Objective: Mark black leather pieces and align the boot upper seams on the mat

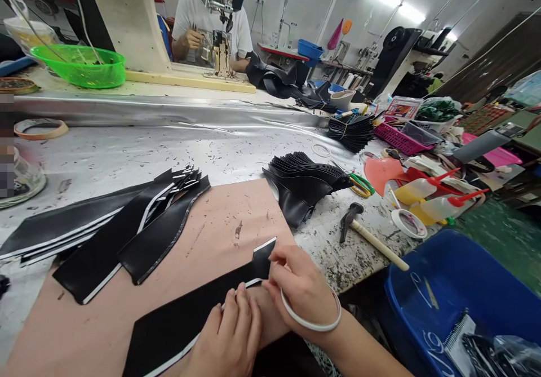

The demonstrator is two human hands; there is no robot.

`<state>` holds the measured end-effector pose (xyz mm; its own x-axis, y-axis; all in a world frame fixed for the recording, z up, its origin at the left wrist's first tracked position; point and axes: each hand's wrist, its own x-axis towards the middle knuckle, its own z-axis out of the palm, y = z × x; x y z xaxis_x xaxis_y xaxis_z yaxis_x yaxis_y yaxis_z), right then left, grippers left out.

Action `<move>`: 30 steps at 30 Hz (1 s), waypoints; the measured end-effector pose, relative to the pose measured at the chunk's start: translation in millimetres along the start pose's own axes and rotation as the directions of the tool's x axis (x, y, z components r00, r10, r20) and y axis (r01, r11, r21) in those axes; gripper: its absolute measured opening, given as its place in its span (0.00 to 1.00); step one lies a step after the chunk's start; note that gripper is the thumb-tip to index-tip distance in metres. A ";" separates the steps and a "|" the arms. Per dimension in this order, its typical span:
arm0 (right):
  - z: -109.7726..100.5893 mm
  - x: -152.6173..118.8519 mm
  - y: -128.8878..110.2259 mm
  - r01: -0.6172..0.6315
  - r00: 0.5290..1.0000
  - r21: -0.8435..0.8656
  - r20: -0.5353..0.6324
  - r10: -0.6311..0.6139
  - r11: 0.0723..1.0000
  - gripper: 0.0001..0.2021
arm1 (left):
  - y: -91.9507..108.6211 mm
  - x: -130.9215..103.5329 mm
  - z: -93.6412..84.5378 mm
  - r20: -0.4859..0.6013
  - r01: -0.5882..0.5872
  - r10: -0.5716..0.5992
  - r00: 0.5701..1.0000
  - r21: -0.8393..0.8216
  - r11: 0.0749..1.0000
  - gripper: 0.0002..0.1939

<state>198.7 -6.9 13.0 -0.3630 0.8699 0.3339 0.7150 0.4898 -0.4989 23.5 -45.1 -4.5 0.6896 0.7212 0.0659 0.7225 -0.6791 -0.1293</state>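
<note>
While the right hand [302, 284] pinches the black strip [181, 309] and the open left hand [232, 332] presses it, a hammer [376, 242] lies nearby

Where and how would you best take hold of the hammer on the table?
I'd grip the hammer by its pale handle, around the middle, coming from the person's side with the right hand. The handle is slim, straight and uncovered, and slants toward that side, its free end at the table edge by the blue bin. The dark head lies farther in.

Hammer [374, 236] lies left of the bin [448, 287].
</note>
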 end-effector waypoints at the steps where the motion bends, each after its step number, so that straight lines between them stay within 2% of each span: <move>1: -0.9 0.2 -1.9 0.009 0.998 0.036 0.060 -0.011 0.999 0.06 | -0.6 0.4 1.0 -0.012 -0.015 0.014 1.000 -0.009 1.000 0.41; 4: -5.7 2.5 -8.1 -0.111 0.959 0.107 0.272 0.078 0.988 0.05 | -2.8 0.4 5.1 -0.048 -0.050 0.048 0.998 -0.029 0.998 0.40; 7: -9.5 6.6 -9.3 -0.241 0.920 0.097 0.340 0.196 0.966 0.04 | -3.6 -1.3 7.9 -0.057 -0.029 0.027 0.998 -0.023 0.999 0.38; 11: -6.1 10.3 1.6 -0.289 0.936 0.114 0.244 0.256 0.951 0.09 | -4.6 -3.2 9.1 -0.063 -0.073 0.074 0.995 0.016 0.997 0.37; 14: -0.6 9.9 10.7 -0.249 0.957 0.144 0.188 0.220 0.958 0.12 | -7.7 -1.2 8.3 -0.061 -0.081 0.082 0.995 0.016 0.997 0.33; 19: 4.9 6.7 13.4 -0.204 0.968 0.112 0.173 0.183 0.973 0.11 | -13.2 4.2 7.3 -0.099 -0.023 0.018 0.995 -0.052 0.998 0.29; 27: 3.7 3.7 14.2 -0.174 0.975 -0.019 0.135 0.175 0.985 0.09 | -14.5 11.7 2.4 0.017 0.000 0.002 1.000 -0.114 0.994 0.34; 30: -3.4 1.2 15.7 -0.189 0.972 0.005 0.145 0.187 0.982 0.08 | -17.5 19.8 0.2 0.081 0.007 0.006 0.997 -0.163 0.987 0.34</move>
<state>211.5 1.6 8.2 -0.3060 0.9450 0.1152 0.7675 0.3165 -0.5575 24.5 -18.9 -1.1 0.6881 0.7255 -0.0156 0.7255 -0.6874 0.0338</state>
